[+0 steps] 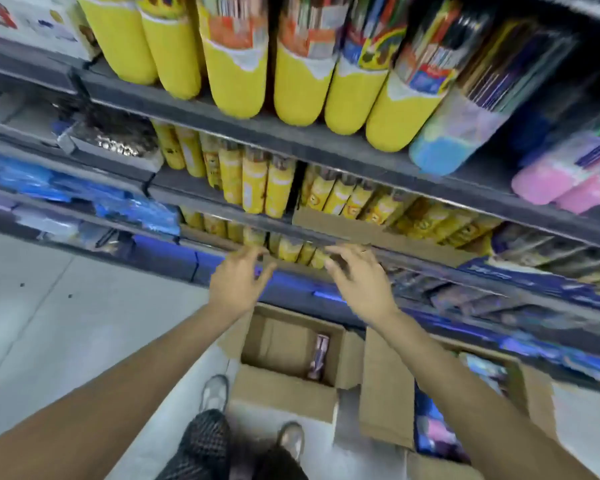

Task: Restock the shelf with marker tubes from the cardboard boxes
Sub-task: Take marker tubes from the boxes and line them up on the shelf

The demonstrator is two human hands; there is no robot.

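Observation:
Both my hands reach toward a low shelf edge [326, 239] where a row of small yellow marker tubes [293, 249] stands. My left hand [238, 280] hovers just left of the tubes with fingers spread and holds nothing. My right hand [355, 282] is just right of them, fingers loosely bent, and is also empty. Below my arms an open cardboard box [288, 393] stands on the floor with one pinkish tube [318, 355] against its right wall. A second open box [387, 386] to the right holds blue and pink packs.
Tall yellow tubes [236, 81] line the top shelf, with a blue tub [447, 147] and pink ones [548, 183] to the right. More yellow tubes [253, 181] fill the middle shelf. Blue packs [84, 195] lie at left. My shoes [215, 393] stand beside the box on the grey floor.

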